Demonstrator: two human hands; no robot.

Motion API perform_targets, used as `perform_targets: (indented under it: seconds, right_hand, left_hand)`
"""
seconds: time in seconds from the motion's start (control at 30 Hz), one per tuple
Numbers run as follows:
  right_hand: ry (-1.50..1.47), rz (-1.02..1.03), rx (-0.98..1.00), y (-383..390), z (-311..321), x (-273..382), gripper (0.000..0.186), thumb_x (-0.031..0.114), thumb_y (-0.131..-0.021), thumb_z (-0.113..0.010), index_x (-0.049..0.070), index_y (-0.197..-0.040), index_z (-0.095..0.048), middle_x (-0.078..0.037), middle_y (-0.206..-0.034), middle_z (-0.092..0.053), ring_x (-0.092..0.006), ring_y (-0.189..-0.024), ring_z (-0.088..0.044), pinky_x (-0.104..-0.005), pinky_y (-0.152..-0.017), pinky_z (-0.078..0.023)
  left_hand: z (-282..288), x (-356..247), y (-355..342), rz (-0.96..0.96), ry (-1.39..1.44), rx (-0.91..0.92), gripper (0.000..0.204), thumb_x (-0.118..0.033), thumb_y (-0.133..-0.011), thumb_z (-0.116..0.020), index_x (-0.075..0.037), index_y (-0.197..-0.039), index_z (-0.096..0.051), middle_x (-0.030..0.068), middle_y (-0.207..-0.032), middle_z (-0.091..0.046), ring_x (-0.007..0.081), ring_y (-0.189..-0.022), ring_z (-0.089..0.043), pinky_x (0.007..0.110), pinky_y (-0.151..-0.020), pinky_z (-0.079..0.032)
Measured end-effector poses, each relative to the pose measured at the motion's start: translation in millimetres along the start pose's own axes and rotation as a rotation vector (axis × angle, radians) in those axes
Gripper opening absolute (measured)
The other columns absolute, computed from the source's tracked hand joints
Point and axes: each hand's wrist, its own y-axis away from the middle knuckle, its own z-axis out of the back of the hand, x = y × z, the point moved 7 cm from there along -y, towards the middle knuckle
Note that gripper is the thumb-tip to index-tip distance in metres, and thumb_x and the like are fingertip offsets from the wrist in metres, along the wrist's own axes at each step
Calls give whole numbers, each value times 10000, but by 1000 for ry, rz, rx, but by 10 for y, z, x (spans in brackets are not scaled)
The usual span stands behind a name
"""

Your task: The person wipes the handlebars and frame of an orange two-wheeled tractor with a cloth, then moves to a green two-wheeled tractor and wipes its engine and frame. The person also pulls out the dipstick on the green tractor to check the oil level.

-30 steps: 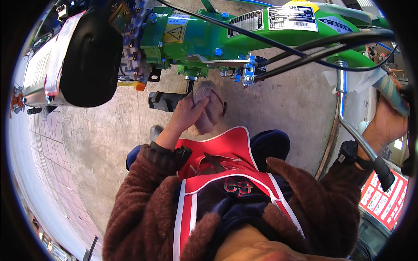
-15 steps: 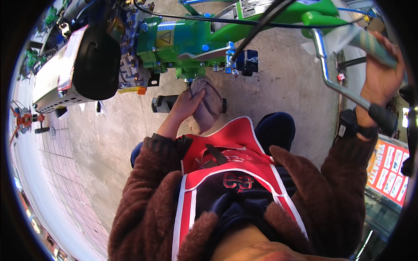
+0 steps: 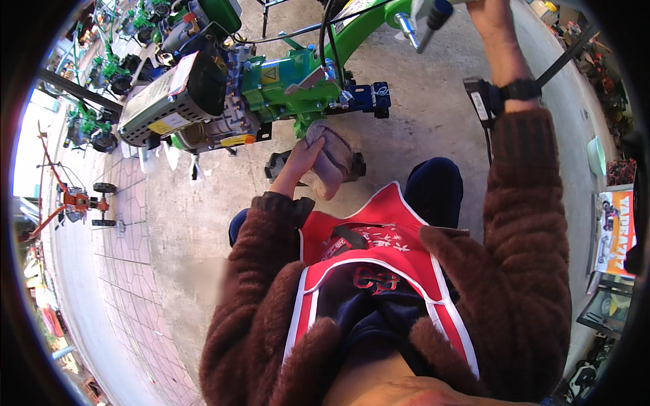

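Observation:
My left hand (image 3: 306,161) is closed around a folded grey-brown cloth (image 3: 330,160), just below the green gear housing (image 3: 281,81) of a small tiller-like machine. Behind the cloth a dark bar shows on both sides, partly covered. My right arm reaches up to the top edge, where only the back of my right hand (image 3: 490,17) and the wrist show; its fingers are cut off or hidden. Left of that hand is a metal crank with a black knob (image 3: 440,13), on the machine's green handlebar column (image 3: 369,30).
The machine's perforated exhaust cover (image 3: 159,111) juts out to the left. A dark blue bracket (image 3: 369,99) sticks out on its right. An orange machine (image 3: 78,199) stands far left, with several green ones (image 3: 91,125) behind. A pale green basin (image 3: 596,157) and an orange-and-white box (image 3: 613,230) are at right.
My right hand has moved from the right side up to the top edge, and the greenish object it held is out of sight. The view has shifted; my left hand still grips the cloth.

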Motion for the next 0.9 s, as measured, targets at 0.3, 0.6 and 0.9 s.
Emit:
perform_targets:
  seconds: [0.3, 0.6, 0.9]
  right_hand:
    - [13, -24, -30, -15, -42, -54, 233, 268, -927, -605, 37, -934, -631, -94, -786, -657, -194, -698, -654, -333, -638, -544]
    - [22, 17, 51, 21, -112, -34, 271, 256, -930, -603, -4, -911, -680, -94, -795, -676, -179, -696, -641, -316, -625, -511]
    - [79, -55, -17, 89, -120, -45, 265, 283, -931, -608, 35, -886, -689, -54, -746, -666, -148, -655, -635, -281, -606, -494]
  left_hand:
    - [215, -302, 654, -29, 513, -230, 425, -321, -961, -619, 21, -1212, -592, 106, -1091, -670, 197, -969, -654, 320, -859, -523]
    - [355, -830, 1163, -176, 619, -377, 354, -267, -960, -628, -29, -1216, -570, 94, -1101, -652, 208, -978, -653, 344, -831, -556]
    - [668, -1860, 1353, -458, 278, -558, 369, -218, -985, -572, -52, -1307, -499, 65, -1189, -587, 153, -1059, -575, 301, -919, -466]
